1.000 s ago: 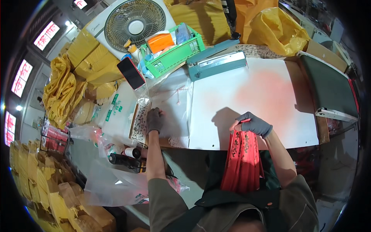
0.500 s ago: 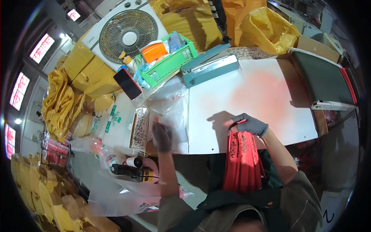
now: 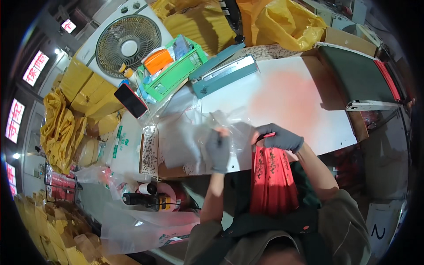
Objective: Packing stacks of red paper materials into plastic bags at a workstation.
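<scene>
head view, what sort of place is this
Probably a packing workshop: clear plastic at the hands, stacked yellow parcels, and what looks like a teal bag sealer.

Matt grey cloth gloves (image 3: 217, 151), glossy clear plastic film (image 3: 239, 133), satiny red strips (image 3: 271, 181)

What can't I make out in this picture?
All in the head view:
Left hand: blur hides whether its fingers grip the clear plastic.
Red printed strips: top ends covered by the right hand.
Green crate: floor hidden by its wall and contents.
Yellow bundle: cut off by the top edge.
</scene>
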`<state>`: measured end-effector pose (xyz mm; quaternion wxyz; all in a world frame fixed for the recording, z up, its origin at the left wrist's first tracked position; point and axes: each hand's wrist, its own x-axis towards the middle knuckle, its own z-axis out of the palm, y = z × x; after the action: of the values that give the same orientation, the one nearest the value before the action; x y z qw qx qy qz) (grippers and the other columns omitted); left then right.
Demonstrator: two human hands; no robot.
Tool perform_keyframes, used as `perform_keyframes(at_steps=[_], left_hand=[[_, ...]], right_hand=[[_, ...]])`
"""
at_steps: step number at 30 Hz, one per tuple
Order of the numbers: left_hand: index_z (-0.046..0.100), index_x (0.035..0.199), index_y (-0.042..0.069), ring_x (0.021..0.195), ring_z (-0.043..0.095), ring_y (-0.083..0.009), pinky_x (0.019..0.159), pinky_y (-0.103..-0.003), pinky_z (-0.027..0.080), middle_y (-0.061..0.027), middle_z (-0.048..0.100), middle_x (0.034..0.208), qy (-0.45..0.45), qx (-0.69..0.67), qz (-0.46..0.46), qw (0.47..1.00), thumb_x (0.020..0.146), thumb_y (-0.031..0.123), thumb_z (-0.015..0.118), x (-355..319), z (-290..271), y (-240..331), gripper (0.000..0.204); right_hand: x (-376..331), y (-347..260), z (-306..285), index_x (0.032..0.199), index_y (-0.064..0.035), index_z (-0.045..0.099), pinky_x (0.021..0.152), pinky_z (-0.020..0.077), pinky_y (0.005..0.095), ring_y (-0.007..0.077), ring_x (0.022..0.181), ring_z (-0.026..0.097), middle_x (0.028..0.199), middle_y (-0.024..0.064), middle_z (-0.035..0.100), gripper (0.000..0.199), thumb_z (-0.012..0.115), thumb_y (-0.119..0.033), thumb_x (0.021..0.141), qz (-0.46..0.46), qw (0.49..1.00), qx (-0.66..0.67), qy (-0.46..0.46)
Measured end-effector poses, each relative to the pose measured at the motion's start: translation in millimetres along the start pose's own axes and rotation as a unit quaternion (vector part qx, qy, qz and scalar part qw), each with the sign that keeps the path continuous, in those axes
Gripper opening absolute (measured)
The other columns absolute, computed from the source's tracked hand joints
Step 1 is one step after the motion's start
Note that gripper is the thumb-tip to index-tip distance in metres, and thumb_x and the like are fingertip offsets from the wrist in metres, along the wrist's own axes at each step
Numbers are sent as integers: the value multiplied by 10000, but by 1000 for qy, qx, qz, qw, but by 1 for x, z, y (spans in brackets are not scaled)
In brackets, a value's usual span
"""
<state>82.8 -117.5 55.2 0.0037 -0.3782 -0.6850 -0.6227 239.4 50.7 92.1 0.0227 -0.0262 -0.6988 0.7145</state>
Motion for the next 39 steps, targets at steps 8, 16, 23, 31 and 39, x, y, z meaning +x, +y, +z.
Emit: perform_keyframes(at_steps=[8,16,23,31,39], left_hand=[[578,708,94,511,541,-248,490,-339,432,-73,543,593,-217,62,194,955,738,246,765,-48,7,22,243],[636,829,79,733,625,-313,630,-388,501,-138,619,771,-628,76,-43,773,795,216,632,-123,-35,24,141],[571,902,11,702,563,-103,637,-255,453,-39,590,786,-334,-22,74,939,866,113,584,28,-39,100,110],[622,867,44,609,518,-74,564,-215,410,23,559,696,-253,13,201,946,801,151,687,127,-51,204,141],[668,743,116,667,564,-271,587,-384,471,-62,587,740,-173,279,397,857,658,184,734,101,-25,190,127]], right_hand=[[-28,88,25,1479,-26,104,973,383,332,221,1087,490,1266,121,479,737,506,-322,937,-78,971,-2,224],[-158,93,93,1409,0,298,882,458,366,262,1014,601,1148,145,607,599,549,-227,915,60,985,13,162],[-116,-50,-8,1161,-21,477,580,476,434,363,623,583,741,156,588,382,557,-175,821,-81,801,-585,99],[-86,-213,-28,868,-11,524,599,477,360,307,644,597,708,135,566,159,614,8,738,-216,736,-604,217],[-33,-167,1,1055,-20,572,742,496,373,334,821,620,930,167,602,422,638,-369,826,-325,750,-568,95]])
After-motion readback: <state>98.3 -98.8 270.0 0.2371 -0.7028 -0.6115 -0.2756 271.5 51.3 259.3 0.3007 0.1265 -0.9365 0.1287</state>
